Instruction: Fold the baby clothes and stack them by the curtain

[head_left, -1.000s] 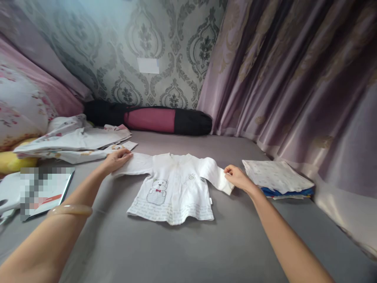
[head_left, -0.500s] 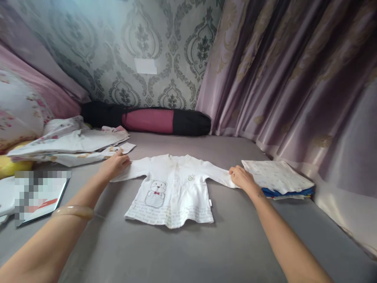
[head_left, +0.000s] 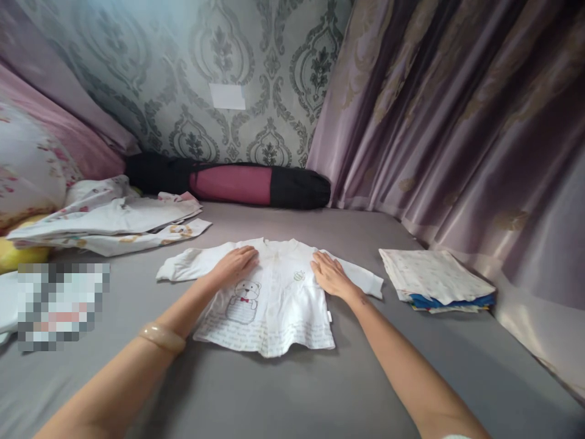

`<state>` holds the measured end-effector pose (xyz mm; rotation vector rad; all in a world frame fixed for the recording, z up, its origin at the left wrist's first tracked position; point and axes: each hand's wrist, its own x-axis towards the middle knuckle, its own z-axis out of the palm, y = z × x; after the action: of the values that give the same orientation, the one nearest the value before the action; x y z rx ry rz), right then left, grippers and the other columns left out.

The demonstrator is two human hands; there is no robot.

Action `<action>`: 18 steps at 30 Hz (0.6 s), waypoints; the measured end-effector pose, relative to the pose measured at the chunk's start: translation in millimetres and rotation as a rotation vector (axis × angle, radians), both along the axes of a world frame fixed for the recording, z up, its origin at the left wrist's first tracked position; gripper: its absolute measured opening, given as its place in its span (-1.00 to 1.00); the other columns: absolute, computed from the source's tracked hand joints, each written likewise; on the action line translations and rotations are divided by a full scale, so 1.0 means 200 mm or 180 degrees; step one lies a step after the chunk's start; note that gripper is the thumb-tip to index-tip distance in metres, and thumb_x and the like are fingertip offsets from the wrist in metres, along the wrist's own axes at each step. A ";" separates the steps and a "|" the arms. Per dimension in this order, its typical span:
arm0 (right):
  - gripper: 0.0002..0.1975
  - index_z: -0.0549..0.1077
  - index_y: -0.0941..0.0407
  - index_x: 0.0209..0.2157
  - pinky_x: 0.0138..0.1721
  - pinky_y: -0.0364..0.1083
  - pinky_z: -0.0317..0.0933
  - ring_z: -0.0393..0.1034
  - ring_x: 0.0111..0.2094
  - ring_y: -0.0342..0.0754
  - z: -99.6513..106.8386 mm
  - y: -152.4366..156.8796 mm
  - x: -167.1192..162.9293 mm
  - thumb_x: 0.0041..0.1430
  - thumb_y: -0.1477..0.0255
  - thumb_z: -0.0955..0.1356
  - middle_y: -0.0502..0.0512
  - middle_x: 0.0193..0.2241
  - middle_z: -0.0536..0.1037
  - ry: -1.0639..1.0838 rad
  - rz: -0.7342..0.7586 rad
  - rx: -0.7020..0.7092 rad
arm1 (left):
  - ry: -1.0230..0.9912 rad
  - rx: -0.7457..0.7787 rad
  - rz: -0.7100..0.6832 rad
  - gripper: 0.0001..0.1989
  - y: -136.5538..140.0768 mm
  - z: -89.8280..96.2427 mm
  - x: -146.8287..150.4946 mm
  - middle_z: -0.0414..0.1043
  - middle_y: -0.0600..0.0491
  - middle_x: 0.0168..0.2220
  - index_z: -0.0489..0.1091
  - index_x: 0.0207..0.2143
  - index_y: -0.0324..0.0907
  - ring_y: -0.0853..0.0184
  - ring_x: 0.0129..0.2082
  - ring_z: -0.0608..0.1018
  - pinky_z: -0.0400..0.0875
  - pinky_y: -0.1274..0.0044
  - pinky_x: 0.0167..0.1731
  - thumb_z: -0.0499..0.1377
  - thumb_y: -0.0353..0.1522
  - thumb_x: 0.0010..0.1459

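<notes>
A small white baby shirt (head_left: 278, 311) lies spread on the grey sheet, its sleeves stretched out to both sides. It has a bear print at the left, a small striped print on the chest and rows of lettering along the hem. My left hand (head_left: 237, 265) rests flat on the shirt where the left sleeve joins the body, fingers stretched out. On the opposite shoulder lies my right hand (head_left: 329, 274), also flat with the fingers extended. Neither hand grips the cloth. A pale bangle (head_left: 162, 336) circles my left wrist.
A folded pile of cloths (head_left: 436, 277) sits at the right by the curtain (head_left: 411, 122). Loose white printed clothes (head_left: 114, 216) lie at the left, behind a partly blurred flat object (head_left: 64, 308). A black and maroon long bag (head_left: 228, 183) lies along the wall.
Both hands have let go of the sleeve ends and moved inward onto the shirt's shoulders. The sleeve cuffs now show uncovered.
</notes>
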<state>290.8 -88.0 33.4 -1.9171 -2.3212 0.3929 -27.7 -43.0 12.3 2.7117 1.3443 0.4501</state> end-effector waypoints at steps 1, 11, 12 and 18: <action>-0.41 0.06 0.17 0.32 0.29 0.16 -0.24 -0.21 0.36 0.08 -0.02 0.00 0.00 0.39 0.20 -0.04 0.17 0.35 0.01 -0.0016 -0.0021 -0.0043 | 0.0010 -0.0012 0.0041 -0.52 0.00 -0.03 0.00 0.34 -0.18 0.13 0.32 0.09 -0.20 0.16 0.12 0.40 0.23 0.32 0.12 -0.16 -0.15 0.34; -0.46 0.09 0.11 0.30 0.29 0.17 -0.29 -0.19 0.36 0.03 -0.05 -0.03 0.07 0.37 0.23 0.04 0.18 0.35 -0.01 0.0163 0.0083 0.0271 | -0.0016 -0.0058 0.0277 -0.47 -0.04 -0.07 -0.04 0.14 -0.20 0.27 0.19 0.20 -0.19 0.14 0.28 0.19 0.01 0.21 0.24 -0.18 -0.11 0.33; -0.48 0.15 0.14 0.27 0.28 0.13 -0.23 -0.12 0.34 0.04 -0.04 -0.05 0.07 0.35 0.26 0.07 0.22 0.33 0.05 0.0253 0.0050 0.0461 | -0.0085 0.0026 0.0368 -0.48 -0.07 -0.04 -0.05 0.16 -0.21 0.25 0.20 0.19 -0.19 0.12 0.25 0.23 0.07 0.21 0.21 -0.16 -0.11 0.32; -0.68 0.47 0.08 -0.28 -0.24 -0.13 0.16 0.45 -0.25 -0.01 0.08 -0.33 0.06 0.31 0.31 0.14 0.14 -0.33 0.57 0.0394 -0.0392 0.0768 | -0.0485 0.0084 0.1254 -0.58 -0.32 0.09 -0.20 0.44 -0.13 -0.16 0.36 -0.07 -0.20 0.14 -0.15 0.48 0.31 0.35 -0.13 -0.05 -0.11 0.24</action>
<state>302.8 -153.7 49.1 -1.8511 -2.0556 0.2023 -67.8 -106.5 30.3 2.3677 1.8384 0.6904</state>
